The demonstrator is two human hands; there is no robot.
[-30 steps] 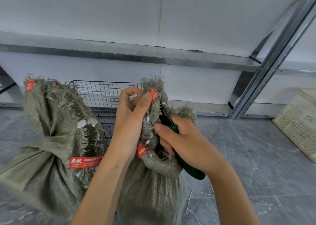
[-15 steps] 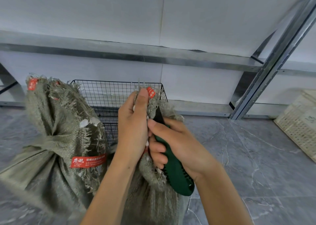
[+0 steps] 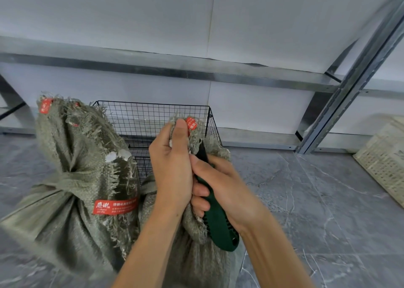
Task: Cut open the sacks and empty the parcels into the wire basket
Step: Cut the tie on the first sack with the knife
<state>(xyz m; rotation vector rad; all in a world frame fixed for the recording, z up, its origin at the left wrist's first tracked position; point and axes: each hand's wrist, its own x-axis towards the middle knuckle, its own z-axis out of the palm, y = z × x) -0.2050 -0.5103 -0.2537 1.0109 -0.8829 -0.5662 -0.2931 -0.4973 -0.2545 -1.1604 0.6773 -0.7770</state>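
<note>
In front of the wire basket (image 3: 153,117), the left hand (image 3: 172,167) grips the near sack's (image 3: 196,266) bunched neck; the right hand (image 3: 223,189) holds a green cutter (image 3: 218,228) against it.

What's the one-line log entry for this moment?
left hand: grips neck of right sack | right hand: holds green cutter at neck | left sack: tied | wire basket: behind sacks
</note>
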